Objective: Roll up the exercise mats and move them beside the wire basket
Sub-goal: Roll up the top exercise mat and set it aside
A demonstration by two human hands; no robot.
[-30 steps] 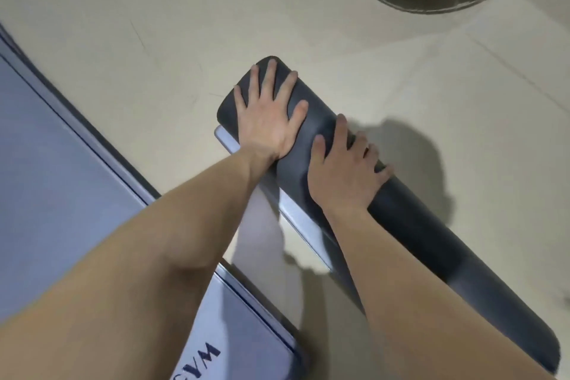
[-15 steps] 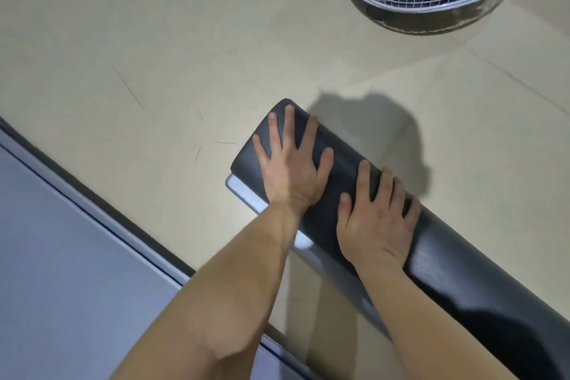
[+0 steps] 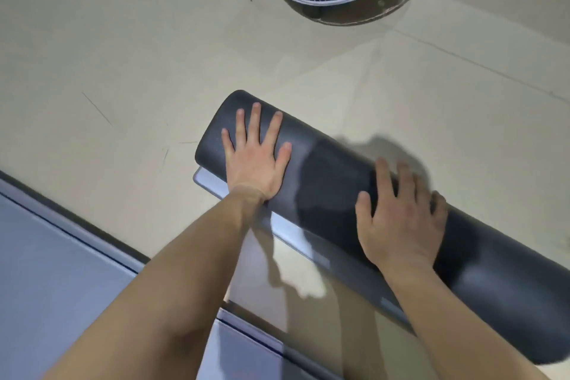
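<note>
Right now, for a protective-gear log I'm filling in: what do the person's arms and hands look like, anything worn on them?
Nothing worn shows. The left forearm and right forearm are bare up to the frame edge, no sleeves. The left hand and right hand have no gloves; no watch, bracelet or ring shows, though the right hand is slightly blurred.

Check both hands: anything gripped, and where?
Nothing gripped. The left hand and right hand press flat on top of the rolled dark grey foam exercise mat, left near its end, right further along.
</note>
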